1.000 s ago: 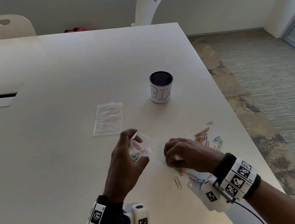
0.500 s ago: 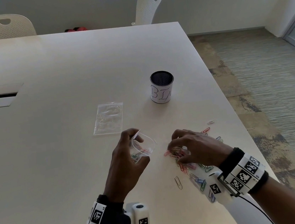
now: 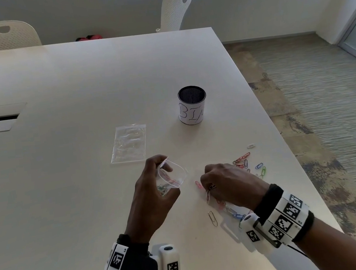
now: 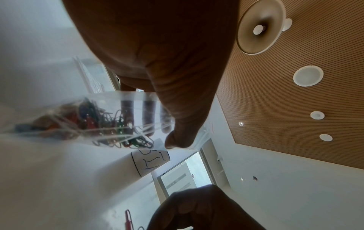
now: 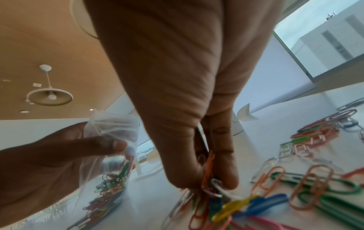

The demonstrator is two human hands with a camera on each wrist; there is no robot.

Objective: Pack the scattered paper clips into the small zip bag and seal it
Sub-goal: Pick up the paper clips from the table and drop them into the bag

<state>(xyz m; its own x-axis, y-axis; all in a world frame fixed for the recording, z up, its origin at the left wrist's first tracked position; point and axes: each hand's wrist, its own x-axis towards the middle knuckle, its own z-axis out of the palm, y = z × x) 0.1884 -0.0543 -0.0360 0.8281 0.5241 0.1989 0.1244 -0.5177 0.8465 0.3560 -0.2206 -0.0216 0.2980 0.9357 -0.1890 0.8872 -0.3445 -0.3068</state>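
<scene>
My left hand (image 3: 155, 193) holds a small clear zip bag (image 3: 172, 176) above the table, thumb on its rim, mouth spread open toward the right. Several coloured paper clips (image 4: 110, 123) lie in its bottom. My right hand (image 3: 223, 183) is just right of the bag, low over the table, thumb and fingers pinching a bunch of coloured paper clips (image 5: 210, 183). More loose clips (image 3: 245, 162) are scattered on the table beyond and under that hand, with a tan one (image 3: 213, 218) near my wrist.
A second flat clear zip bag (image 3: 128, 143) lies behind my left hand. A mesh cup labelled BIN (image 3: 192, 105) stands further back. The table's right edge (image 3: 291, 154) runs close to the scattered clips. Two white chairs stand at the far side.
My right hand slid toward the far clips, then back left to the near pile, and now pinches a bunch of them. The left hand and bag stayed still.
</scene>
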